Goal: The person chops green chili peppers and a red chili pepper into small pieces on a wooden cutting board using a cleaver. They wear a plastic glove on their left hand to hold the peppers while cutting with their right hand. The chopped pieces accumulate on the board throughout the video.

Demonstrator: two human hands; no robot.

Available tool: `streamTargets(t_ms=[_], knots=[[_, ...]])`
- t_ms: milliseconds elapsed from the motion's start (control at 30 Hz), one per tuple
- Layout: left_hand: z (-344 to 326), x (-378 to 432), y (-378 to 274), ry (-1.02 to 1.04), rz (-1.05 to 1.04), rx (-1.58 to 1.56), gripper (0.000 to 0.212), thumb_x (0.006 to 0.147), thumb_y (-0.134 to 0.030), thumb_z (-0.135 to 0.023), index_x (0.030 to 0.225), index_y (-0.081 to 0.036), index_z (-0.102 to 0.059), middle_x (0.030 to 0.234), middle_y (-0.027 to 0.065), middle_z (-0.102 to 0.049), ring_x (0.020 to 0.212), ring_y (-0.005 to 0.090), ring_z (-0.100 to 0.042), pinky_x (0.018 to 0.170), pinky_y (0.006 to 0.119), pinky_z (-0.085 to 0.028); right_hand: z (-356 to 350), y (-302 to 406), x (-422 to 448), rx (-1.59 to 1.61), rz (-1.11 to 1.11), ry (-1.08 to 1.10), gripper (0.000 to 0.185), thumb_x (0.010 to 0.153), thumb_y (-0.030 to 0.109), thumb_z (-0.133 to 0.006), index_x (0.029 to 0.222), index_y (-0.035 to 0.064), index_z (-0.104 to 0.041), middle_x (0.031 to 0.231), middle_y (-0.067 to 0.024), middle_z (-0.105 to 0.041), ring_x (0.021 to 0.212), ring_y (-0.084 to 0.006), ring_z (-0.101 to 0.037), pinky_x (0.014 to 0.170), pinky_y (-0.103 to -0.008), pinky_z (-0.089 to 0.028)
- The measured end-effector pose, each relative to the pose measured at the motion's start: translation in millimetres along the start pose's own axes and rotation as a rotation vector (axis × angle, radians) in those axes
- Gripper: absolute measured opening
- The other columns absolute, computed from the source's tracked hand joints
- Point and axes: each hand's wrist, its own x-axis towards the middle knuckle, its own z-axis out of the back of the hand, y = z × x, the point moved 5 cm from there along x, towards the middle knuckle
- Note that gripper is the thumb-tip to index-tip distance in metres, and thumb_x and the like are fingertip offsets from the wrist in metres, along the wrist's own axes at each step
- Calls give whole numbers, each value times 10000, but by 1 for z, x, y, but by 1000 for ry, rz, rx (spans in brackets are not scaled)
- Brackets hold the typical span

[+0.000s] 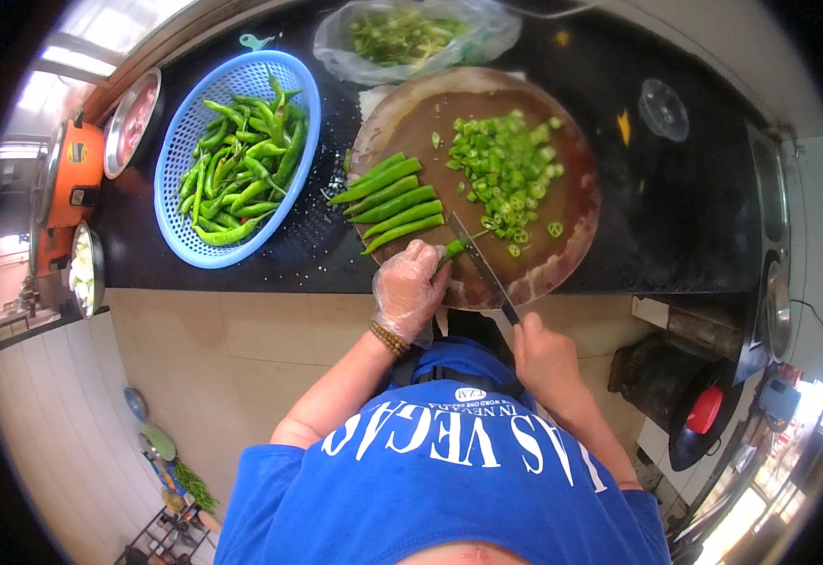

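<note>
My left hand [409, 288], in a clear plastic glove, grips a green chili pepper [456, 246] at the near side of a round wooden chopping board [411, 113]. The dark handle of a kitchen knife [486, 267] is in my bare right hand [543, 353]. Its blade slants across the board, right at the stem end of the held pepper. Several whole chili peppers [396, 196] lie side by side at the board's left, their tips past its rim. A pile of chopped green chili [500, 169] covers the board's right half.
Left of the board, a blue plastic colander [166, 205] holds many whole chilies. Behind the board lies a clear plastic bag [334, 53] with green scraps. A metal bowl of meat [136, 123] and an orange cooker [76, 166] stand far left. A clear plastic lid [663, 109] rests at right.
</note>
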Motion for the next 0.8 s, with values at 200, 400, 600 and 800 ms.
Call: streamTargets(t_ms=[200,400,600,800], knots=[[1,1,0,-6,-60,7,126,778,-124,-687,848,-97,-586,783,111,-535,672,331,-577,571,455,-459,1,4,-2,-85,-4,28,185,946,163,-530,827,38,-462,551,-165,-581,497,-359,-603,482,-460,-490],[-5,-2,6,95,-111,53,138,775,-106,-692,897,-90,-630,778,111,-563,692,322,-600,598,432,-481,-2,7,5,-31,-101,132,189,956,169,-516,851,20,-465,576,-197,-598,526,-391,-613,499,-495,-490],[30,13,3,-66,-118,-44,137,773,-108,-704,882,-83,-625,775,105,-575,680,315,-601,586,431,-482,-13,-5,1,75,-170,122,175,944,157,-531,882,7,-464,615,-236,-593,567,-454,-582,534,-539,-455],[57,56,35,-182,-172,155,241,752,-102,-743,980,-75,-667,935,125,-630,843,323,-616,707,414,-504,-8,-10,-2,180,-154,5,182,945,171,-541,867,21,-472,610,-239,-587,565,-451,-585,517,-545,-448]])
